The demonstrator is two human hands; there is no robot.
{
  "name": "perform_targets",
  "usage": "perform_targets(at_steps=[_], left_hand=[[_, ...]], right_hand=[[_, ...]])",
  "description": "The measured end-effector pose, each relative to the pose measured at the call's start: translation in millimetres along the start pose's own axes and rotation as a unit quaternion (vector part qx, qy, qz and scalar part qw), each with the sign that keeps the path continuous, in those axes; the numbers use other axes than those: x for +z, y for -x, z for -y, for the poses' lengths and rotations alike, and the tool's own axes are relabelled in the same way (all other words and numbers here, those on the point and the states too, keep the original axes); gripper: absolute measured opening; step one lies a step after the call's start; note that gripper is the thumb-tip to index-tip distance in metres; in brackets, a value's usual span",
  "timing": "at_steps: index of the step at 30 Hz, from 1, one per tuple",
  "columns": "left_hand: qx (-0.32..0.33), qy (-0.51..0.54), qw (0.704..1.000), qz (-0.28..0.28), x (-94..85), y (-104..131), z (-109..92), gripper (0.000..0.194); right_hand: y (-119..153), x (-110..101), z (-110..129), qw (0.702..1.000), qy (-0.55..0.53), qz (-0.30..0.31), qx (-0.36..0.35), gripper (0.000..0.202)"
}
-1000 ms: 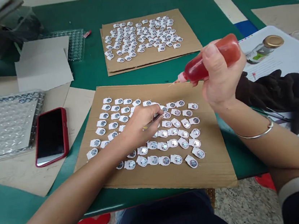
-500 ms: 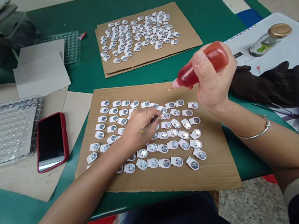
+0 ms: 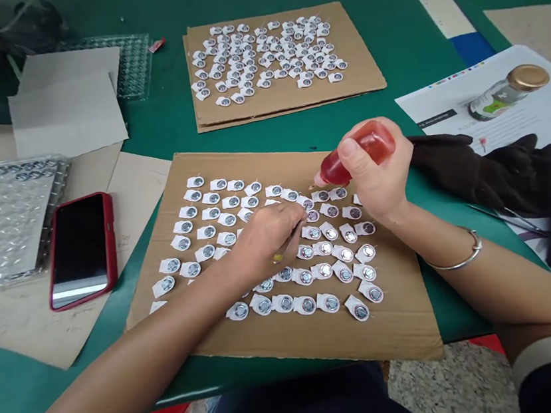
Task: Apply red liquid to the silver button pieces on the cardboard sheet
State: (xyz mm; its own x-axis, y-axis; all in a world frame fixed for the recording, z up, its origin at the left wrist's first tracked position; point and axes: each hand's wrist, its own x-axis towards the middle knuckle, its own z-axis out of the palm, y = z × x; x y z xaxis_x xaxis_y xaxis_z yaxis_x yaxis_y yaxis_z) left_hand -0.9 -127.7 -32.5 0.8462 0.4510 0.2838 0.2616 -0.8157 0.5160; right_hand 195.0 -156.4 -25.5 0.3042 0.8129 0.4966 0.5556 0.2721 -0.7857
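Observation:
My right hand (image 3: 384, 169) is wrapped round a red squeeze bottle (image 3: 338, 164), its thin nozzle pointing down and left just over the upper part of the near cardboard sheet (image 3: 400, 325). Rows of small white tags with round metallic discs (image 3: 308, 305) lie on that sheet. Low over the middle rows, my left hand (image 3: 276, 233) pinches a thin pointed tool (image 3: 289, 238), with its tip beside a tag at the fingertips. Several tags are hidden under my left hand and forearm.
Behind lies a cardboard stack (image 3: 365, 78) with many more tags. At left are a red-cased phone (image 3: 80, 250), a clear bubbled tray (image 3: 1, 227) and grey card (image 3: 68, 118). At right sit a glass jar (image 3: 507, 92), dark gloves (image 3: 527, 169) and printed paper (image 3: 423, 98).
The red bottle in my right hand has come down and left, nearer the tags and my left hand. My left hand has moved slightly right, still pinching the tool. The view has shifted a little.

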Motion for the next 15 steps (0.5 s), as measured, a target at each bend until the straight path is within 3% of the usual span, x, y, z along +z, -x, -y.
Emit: perform_targets(at_steps=[3, 10, 15], left_hand=[[0.006, -0.02, 0.999, 0.027, -1.1, 1.7, -0.7, 0.019], [0.035, -0.091, 0.993, 0.069, -3.9, -1.5, -9.1, 0.02], [0.073, -0.175, 0.98, 0.06, -0.7, -2.5, -18.6, 0.02]], right_hand=[[1.4, 3.8, -0.8, 0.998, -0.038, -0.006, 0.045, 0.034], [5.0, 6.8, -3.6, 1.0, 0.014, -0.01, 0.017, 0.035], [5.1, 7.8, -3.4, 0.999, 0.019, 0.006, 0.028, 0.033]])
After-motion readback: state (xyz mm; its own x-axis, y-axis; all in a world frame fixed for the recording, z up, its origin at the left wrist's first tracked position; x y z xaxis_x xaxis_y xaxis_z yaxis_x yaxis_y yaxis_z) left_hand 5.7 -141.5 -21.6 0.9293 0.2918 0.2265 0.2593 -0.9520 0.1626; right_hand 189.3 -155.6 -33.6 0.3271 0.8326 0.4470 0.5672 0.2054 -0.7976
